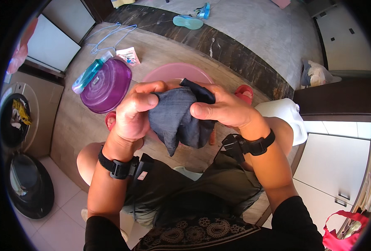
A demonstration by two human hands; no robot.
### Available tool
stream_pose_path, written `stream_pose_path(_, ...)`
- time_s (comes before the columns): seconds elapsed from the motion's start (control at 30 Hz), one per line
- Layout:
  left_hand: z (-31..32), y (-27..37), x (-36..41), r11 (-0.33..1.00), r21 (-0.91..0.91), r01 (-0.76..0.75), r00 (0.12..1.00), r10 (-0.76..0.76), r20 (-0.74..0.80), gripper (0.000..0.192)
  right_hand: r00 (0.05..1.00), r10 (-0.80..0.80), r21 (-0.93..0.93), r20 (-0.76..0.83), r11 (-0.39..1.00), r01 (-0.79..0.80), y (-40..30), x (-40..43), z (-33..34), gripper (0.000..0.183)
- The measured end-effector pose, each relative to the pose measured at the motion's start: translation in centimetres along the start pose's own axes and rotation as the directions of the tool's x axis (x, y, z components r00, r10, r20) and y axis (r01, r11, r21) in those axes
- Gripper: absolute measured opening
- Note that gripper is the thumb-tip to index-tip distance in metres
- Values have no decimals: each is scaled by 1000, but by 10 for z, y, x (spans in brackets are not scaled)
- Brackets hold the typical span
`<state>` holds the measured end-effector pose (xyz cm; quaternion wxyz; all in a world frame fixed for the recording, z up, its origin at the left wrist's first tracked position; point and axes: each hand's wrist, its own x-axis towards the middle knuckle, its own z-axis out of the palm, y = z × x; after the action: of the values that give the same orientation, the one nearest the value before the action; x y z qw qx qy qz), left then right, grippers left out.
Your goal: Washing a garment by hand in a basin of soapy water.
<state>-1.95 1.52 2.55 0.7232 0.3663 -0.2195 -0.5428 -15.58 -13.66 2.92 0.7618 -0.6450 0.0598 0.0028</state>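
Both hands hold a piece of dark blue-grey cloth [176,116] in front of me, its lower corner hanging in a point. My left hand [138,109] pinches its left side with the thumb on top. On the right side, my right hand [223,105] grips it with the thumb over the front, and a glossy dark fold stands up by those fingers. Beyond the cloth and partly hidden by it and my hands is a pink plastic basin [179,70]. Part of a ridged orange-brown object [212,138] shows just below the cloth's right side.
An upturned purple basin [107,86] with a teal bottle [89,73] on it lies left, near a printed packet [129,56] and blue hangers [110,37]. A front-loading washing machine [35,116] with its door open stands far left. A white plastic jug [282,116] stands right.
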Motion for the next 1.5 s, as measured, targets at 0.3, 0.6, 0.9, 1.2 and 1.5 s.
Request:
stream_pose_path(0.3,-15,0,12,981,181,-73,984,100,-148,16,982,-46,-81,-181,996,32,-8,4,1,16)
stream_pose_path(0.6,-1,-7,19,896,431,-105,915,257,-312,20,896,-261,-456,-359,887,76,-1,10,16,21)
stream_pose_path(0.9,25,-41,33,877,463,-125,862,327,-387,34,795,-190,-495,-576,855,-154,1,31,29,43)
stream_pose_path(1.2,25,-51,48,874,451,-178,799,397,-453,39,710,-189,-460,-678,862,-210,15,54,18,47)
stream_pose_path(1.5,9,-41,39,850,523,64,856,222,-466,39,729,-309,-596,-611,785,-167,23,44,36,42)
